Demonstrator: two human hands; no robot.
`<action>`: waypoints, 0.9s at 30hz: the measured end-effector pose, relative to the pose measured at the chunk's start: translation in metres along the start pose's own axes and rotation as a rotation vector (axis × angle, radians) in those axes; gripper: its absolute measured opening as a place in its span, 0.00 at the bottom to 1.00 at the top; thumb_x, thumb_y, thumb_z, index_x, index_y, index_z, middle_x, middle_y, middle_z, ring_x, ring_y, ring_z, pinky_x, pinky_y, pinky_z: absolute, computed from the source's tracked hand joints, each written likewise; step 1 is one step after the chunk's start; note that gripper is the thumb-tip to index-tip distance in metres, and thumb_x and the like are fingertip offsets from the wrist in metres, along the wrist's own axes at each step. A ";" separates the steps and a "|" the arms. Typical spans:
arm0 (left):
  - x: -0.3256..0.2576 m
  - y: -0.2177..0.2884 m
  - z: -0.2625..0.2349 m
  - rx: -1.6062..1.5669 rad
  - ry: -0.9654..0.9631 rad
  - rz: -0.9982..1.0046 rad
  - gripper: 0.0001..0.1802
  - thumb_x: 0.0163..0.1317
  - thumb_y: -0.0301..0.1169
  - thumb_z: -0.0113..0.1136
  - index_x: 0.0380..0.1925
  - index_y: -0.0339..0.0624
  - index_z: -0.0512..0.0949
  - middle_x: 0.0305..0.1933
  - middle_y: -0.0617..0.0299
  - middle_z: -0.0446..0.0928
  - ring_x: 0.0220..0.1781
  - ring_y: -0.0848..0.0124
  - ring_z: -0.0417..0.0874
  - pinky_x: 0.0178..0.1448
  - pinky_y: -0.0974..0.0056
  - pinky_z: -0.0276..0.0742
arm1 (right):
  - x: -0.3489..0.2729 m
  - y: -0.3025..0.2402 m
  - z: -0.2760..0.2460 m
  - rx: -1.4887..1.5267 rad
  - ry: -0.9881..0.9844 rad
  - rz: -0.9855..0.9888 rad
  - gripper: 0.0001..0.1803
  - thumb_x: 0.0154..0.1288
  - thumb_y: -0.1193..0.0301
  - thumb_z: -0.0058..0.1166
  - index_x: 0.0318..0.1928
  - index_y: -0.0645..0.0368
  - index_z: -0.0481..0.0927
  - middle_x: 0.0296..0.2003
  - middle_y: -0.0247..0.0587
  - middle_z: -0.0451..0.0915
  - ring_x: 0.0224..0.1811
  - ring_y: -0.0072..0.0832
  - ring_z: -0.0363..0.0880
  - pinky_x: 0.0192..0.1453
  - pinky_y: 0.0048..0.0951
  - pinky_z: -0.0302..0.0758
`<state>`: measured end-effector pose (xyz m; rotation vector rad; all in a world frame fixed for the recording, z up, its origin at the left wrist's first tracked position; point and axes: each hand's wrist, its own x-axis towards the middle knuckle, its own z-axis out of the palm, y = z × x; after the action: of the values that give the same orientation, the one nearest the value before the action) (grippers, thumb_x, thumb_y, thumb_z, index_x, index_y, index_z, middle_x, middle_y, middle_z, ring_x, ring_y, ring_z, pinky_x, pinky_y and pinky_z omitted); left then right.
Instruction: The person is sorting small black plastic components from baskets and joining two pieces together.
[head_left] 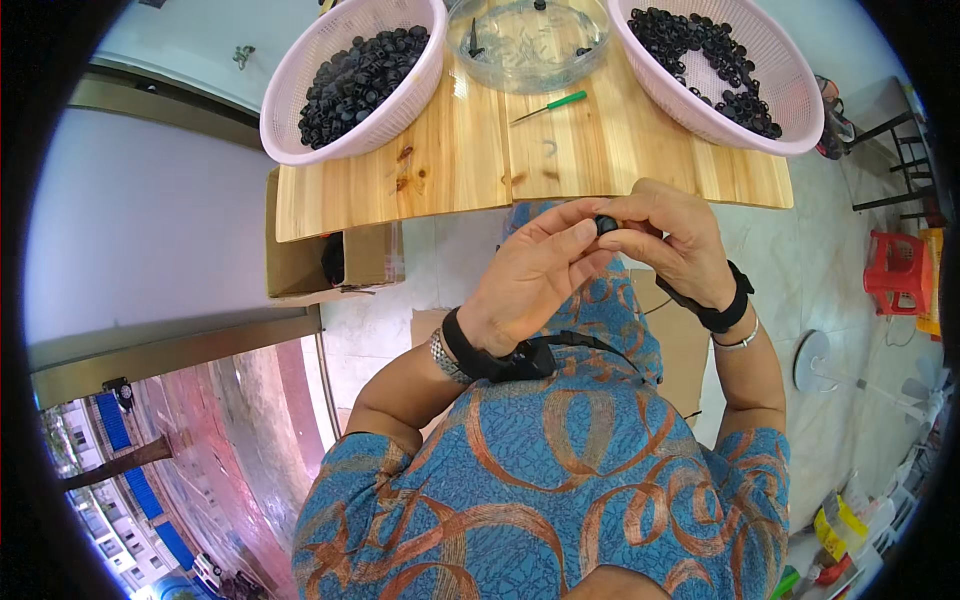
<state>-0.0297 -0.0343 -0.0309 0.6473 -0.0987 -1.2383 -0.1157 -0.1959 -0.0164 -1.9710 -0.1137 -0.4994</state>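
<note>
seated person at a wooden table [450, 175], seen from above. the left hand [540, 262] and the right hand [672, 235] meet just off the table's near edge, above the lap. between them is a small black part [606, 224], rounded and dark, partly covered by the fingers. the right hand pinches it between thumb and forefinger; the left hand grips it with the fingertips from the other side, its palm turned partly upward. neither hand is released; the part's finer shape is too small for me to tell.

on the table, at the person's left, stands a pink basket [417, 98] with a heap of black pieces [365, 80]; at the right, a second pink basket [685, 108] holds black pieces in a looser spread. between the two baskets sits a round clear dish [530, 78] containing small transparent bits and a slender dark item. nearer the person, a green-handled screwdriver [567, 101] lies on the boards, its shaft pointing left. below the table's left side is an open cardboard box [372, 258]; well apart, at the right, a red stool [897, 275] stands on the floor.
</note>
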 end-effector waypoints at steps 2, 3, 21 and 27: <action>-0.002 0.004 -0.002 0.054 -0.011 -0.013 0.15 0.64 0.30 0.50 0.50 0.38 0.71 0.45 0.63 0.75 0.43 0.76 0.76 0.50 0.72 0.73 | 0.001 0.000 -0.002 -0.043 -0.059 -0.046 0.14 0.51 0.74 0.61 0.40 0.59 0.80 0.23 0.33 0.72 0.24 0.21 0.67 0.26 0.21 0.64; -0.004 0.006 -0.003 0.108 -0.022 -0.026 0.15 0.64 0.30 0.50 0.50 0.38 0.71 0.44 0.63 0.76 0.42 0.77 0.76 0.48 0.72 0.73 | 0.003 -0.002 -0.002 -0.043 -0.059 -0.047 0.14 0.51 0.74 0.61 0.40 0.59 0.80 0.23 0.33 0.72 0.24 0.21 0.67 0.26 0.21 0.64; -0.013 0.013 -0.003 0.369 -0.085 -0.045 0.18 0.67 0.43 0.42 0.38 0.39 0.71 0.28 0.63 0.73 0.29 0.75 0.72 0.31 0.74 0.68 | -0.002 -0.007 0.007 0.092 -0.088 -0.060 0.16 0.54 0.75 0.58 0.46 0.60 0.78 0.27 0.35 0.74 0.26 0.21 0.71 0.28 0.20 0.67; -0.009 0.006 -0.004 0.618 0.001 0.228 0.20 0.68 0.46 0.41 0.33 0.39 0.72 0.23 0.67 0.70 0.21 0.81 0.70 0.22 0.77 0.65 | -0.006 -0.001 0.021 0.475 0.053 0.181 0.14 0.56 0.76 0.58 0.45 0.60 0.78 0.27 0.30 0.72 0.25 0.16 0.66 0.31 0.18 0.65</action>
<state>-0.0260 -0.0231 -0.0284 1.1352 -0.5556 -0.9804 -0.1155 -0.1765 -0.0258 -1.4860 -0.0166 -0.3656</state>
